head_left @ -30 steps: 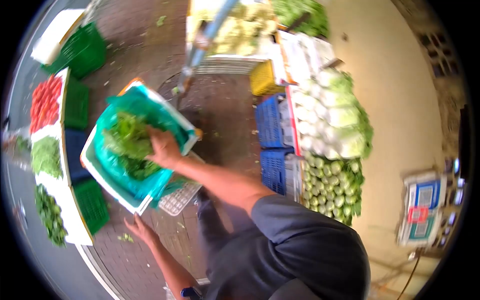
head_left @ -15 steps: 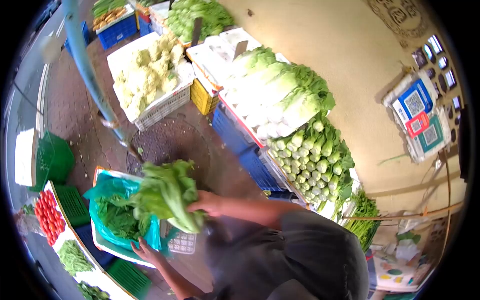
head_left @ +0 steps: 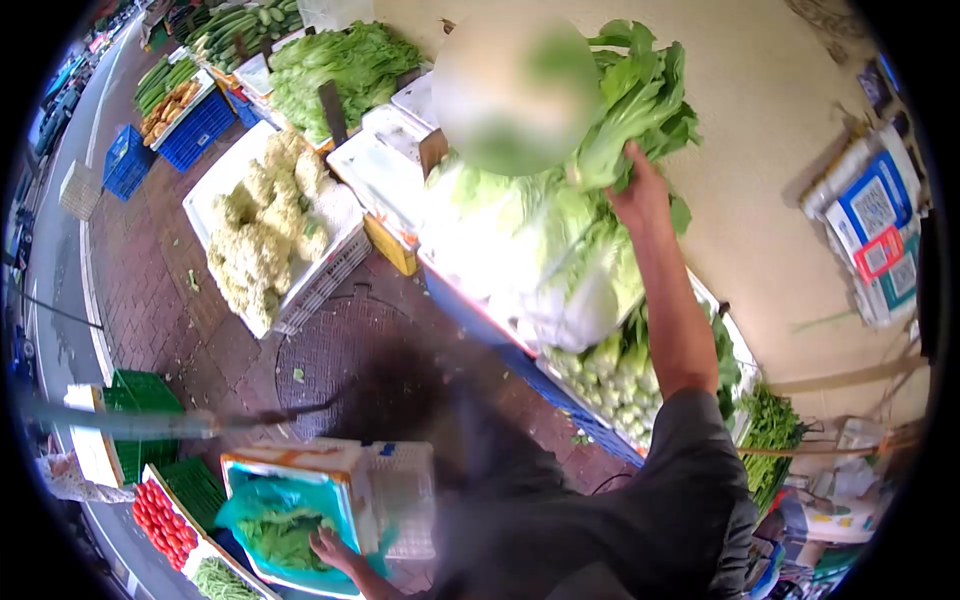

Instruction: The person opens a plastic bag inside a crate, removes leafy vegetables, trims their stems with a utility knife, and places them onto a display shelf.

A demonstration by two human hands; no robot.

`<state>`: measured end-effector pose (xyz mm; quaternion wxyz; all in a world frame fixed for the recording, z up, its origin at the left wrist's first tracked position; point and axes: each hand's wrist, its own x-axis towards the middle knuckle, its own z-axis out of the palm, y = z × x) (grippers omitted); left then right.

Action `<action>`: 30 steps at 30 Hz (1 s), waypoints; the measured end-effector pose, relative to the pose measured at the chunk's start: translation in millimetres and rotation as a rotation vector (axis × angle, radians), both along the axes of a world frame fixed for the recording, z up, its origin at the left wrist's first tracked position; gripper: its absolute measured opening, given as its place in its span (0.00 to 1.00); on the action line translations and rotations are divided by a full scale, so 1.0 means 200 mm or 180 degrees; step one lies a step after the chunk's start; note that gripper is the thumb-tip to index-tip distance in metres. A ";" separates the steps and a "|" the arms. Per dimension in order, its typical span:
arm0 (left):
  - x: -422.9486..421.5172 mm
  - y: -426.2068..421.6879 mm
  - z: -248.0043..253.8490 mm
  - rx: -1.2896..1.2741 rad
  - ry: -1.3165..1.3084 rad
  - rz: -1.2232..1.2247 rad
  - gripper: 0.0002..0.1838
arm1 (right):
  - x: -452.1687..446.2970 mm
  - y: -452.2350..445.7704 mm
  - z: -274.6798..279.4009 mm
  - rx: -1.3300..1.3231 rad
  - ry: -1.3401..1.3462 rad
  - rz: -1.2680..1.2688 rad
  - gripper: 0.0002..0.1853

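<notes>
My right hand [head_left: 637, 187] is closed around the base of a leafy green lettuce [head_left: 640, 105], raised over a pile of napa cabbages [head_left: 545, 240] by the wall. A round blurred patch covers what lies at the left of those leaves. Low on the left, my left hand [head_left: 332, 550] reaches over leafy greens [head_left: 280, 538] in a teal plastic bag [head_left: 240, 508]. Its fingers look apart and touch or nearly touch the leaves. The bag lines a white foam box [head_left: 290, 458].
Cauliflowers [head_left: 265, 230] fill a white crate at the left, with green leaf lettuce [head_left: 340, 70] behind. Bok choy [head_left: 610, 385] lies below the cabbages. A pole [head_left: 130, 420] crosses the left side. Tomatoes [head_left: 165, 525] and green crates [head_left: 140, 425] stand nearby.
My right hand has swung from above the bag to over the cabbages, with leafy greens in its grip in both frames. My left hand has stayed by the bag. The view has turned.
</notes>
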<state>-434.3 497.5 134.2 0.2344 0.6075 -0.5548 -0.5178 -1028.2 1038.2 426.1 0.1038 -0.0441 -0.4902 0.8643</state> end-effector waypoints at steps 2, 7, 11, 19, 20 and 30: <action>-0.06 0.03 -0.03 0.0018 -0.0045 0.0139 0.30 | -0.45 0.15 -0.14 0.0049 -0.0010 -0.0231 0.30; -0.03 -0.09 -0.21 -0.0254 -0.1475 -0.0041 0.27 | -1.24 0.37 -0.56 0.0834 -0.0741 -0.1022 0.32; -0.29 -0.04 -0.03 -0.0227 -0.2196 -0.0368 0.27 | -1.59 0.53 -1.30 0.2504 -0.1331 -0.1220 0.24; -0.49 -0.11 0.07 -0.0278 -0.2631 -0.0651 0.27 | -1.64 0.44 -1.34 0.1856 -0.3102 0.0136 0.22; -0.50 -0.12 0.07 -0.0303 -0.2631 -0.0684 0.27 | -1.64 0.42 -1.31 0.1673 -0.3109 0.0120 0.25; -0.67 -0.08 0.03 -0.0713 -0.3142 -0.0278 0.33 | -1.74 0.74 -1.51 0.1437 -0.2857 0.0771 0.29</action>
